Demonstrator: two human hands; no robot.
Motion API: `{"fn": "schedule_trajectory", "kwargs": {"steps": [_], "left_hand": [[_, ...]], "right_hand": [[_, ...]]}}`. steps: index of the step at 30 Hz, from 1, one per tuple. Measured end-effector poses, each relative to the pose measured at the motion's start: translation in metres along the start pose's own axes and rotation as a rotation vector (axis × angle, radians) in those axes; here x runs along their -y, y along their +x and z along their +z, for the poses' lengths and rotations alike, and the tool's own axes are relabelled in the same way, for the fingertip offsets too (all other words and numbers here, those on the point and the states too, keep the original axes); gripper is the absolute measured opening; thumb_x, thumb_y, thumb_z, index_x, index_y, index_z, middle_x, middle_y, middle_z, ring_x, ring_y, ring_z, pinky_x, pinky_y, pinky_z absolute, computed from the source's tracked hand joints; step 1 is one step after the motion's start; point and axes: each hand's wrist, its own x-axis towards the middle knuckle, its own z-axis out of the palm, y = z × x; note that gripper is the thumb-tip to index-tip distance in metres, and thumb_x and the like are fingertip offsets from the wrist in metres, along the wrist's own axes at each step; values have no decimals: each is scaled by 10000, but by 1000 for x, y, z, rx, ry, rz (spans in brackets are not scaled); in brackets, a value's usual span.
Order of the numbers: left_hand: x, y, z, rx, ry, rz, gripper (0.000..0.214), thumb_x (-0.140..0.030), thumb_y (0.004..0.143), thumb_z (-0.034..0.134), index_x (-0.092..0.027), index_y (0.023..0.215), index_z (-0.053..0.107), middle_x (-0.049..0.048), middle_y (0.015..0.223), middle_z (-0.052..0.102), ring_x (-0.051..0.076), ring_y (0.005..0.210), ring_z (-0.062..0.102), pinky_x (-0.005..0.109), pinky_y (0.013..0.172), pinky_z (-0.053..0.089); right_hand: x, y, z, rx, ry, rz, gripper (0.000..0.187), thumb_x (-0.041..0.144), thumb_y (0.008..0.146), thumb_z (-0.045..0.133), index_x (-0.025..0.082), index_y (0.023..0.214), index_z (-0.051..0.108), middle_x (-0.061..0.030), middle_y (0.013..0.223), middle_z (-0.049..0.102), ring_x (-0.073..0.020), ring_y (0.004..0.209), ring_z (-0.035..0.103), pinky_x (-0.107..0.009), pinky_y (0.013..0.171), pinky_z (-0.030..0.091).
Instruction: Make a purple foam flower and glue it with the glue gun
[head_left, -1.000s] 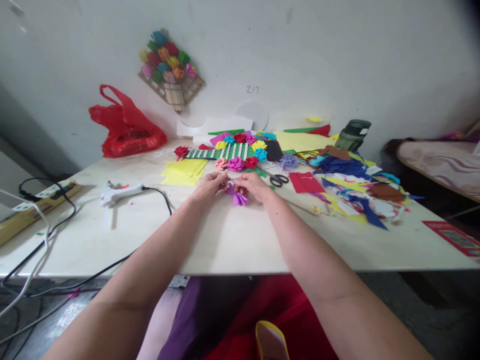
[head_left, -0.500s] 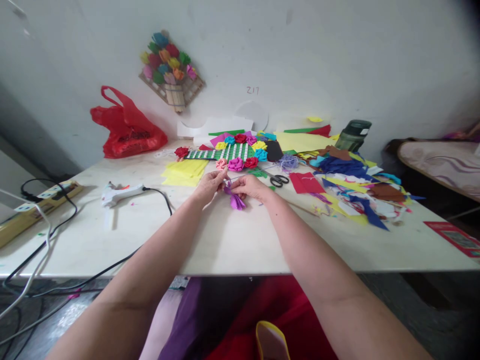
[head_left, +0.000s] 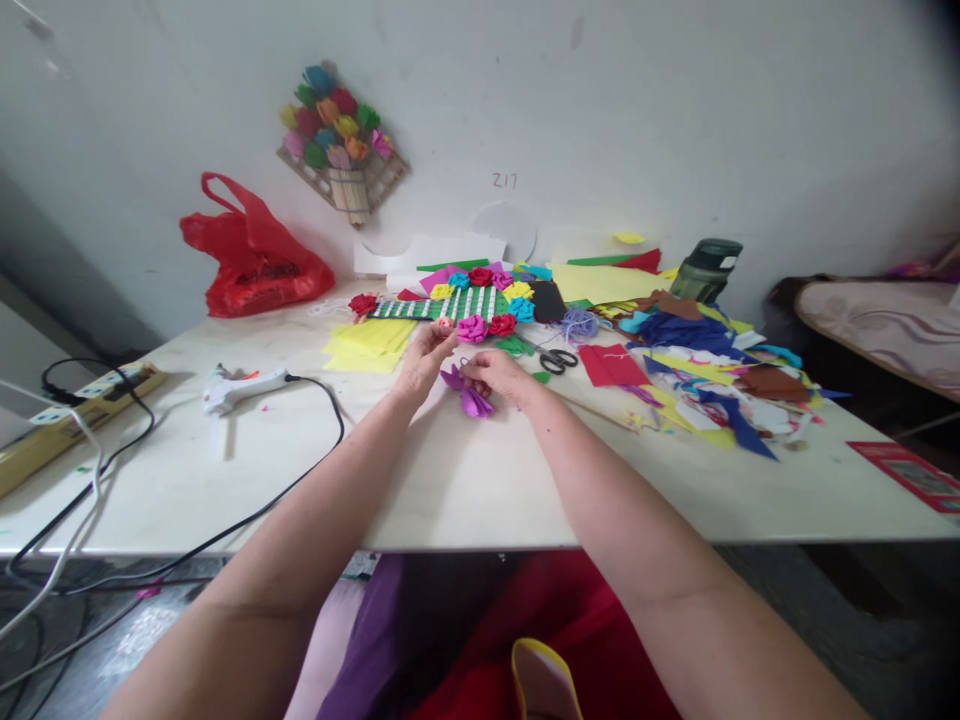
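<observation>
My right hand [head_left: 495, 376] pinches a piece of purple crepe paper [head_left: 475, 402] at its gathered middle, just above the table. The paper flares out on both sides of the pinch, like a bow. A thin light thread shows as a small loop by my right fingertips. My left hand [head_left: 426, 364] is up and to the left of the paper, apart from it, thumb and fingers spread with nothing visible between them. Just beyond the hands lies a green panel with white strips [head_left: 420, 308], edged with colourful paper roses [head_left: 472, 328].
Black-handled scissors [head_left: 558, 360], purple yarn [head_left: 577, 324] and a heap of paper scraps [head_left: 697, 350] lie to the right, with a green bottle [head_left: 706, 270] behind. On the left are a corded glue gun [head_left: 244, 388], yellow sheets [head_left: 367, 345], a red bag [head_left: 255, 255] and a power strip [head_left: 82, 415].
My left hand has drawn away from the purple paper and its fingers have parted. The thread between the hands has gone slack. My right hand still holds the paper, which is spread wider.
</observation>
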Motion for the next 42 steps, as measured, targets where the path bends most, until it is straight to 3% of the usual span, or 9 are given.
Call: {"fn": "schedule_trajectory", "kwargs": {"steps": [4,8,12,18,24,27,32,36,42], "left_hand": [[7,5,-8,-11,311,-15,195,-258,673,552,-153,819,629,52,939,642,188,912,573,315,833,442],[10,10,-11,128,486,4,157,-274,666,547,-183,654,673,46,896,689,229,1002,575,339,940,386],[13,13,-10,208,472,64,201,-293,676,534,-188,565,665,43,824,706,223,960,605,328,933,399],[15,13,-14,197,416,84,212,-292,673,518,-172,574,661,60,792,705,222,915,624,317,889,438],[10,13,-14,457,500,199,227,-292,687,482,-194,558,640,29,768,699,200,836,614,322,888,432],[8,12,-12,427,492,205,235,-300,691,502,-199,522,631,29,743,701,207,865,613,323,914,416],[10,6,-10,288,368,130,218,-314,709,540,-180,647,701,47,900,710,202,888,626,305,869,446],[13,3,-8,220,353,126,170,-298,680,595,-178,667,714,48,907,712,209,898,629,302,840,461],[12,2,-8,151,399,119,156,-270,678,581,-187,642,708,47,935,710,218,975,606,332,922,428]], "right_hand": [[-2,1,-3,32,92,-14,192,244,758,618,132,606,579,34,475,543,-48,394,456,-169,395,351],[-4,3,-5,58,147,-46,212,274,758,621,128,607,587,30,484,548,-46,405,466,-160,396,349],[-6,4,-5,69,187,-53,206,296,757,621,132,637,587,12,557,600,-49,418,478,-164,394,352],[-5,3,-5,50,212,-67,181,253,800,552,131,670,582,7,565,601,-53,420,476,-171,403,347],[-2,1,-4,38,225,-66,175,224,794,542,137,642,556,23,513,564,-54,424,472,-176,440,355],[-1,1,-3,28,234,-69,151,208,797,521,146,662,545,31,502,555,-56,419,463,-176,436,339],[1,1,-3,7,251,-92,147,203,811,499,149,679,535,37,504,546,-52,424,450,-175,445,328],[1,1,-2,0,237,-132,150,227,809,523,155,677,522,41,514,551,-48,425,439,-173,443,322],[0,3,1,-57,221,-111,92,154,794,525,154,701,524,47,504,569,-43,398,425,-169,426,319]]}}
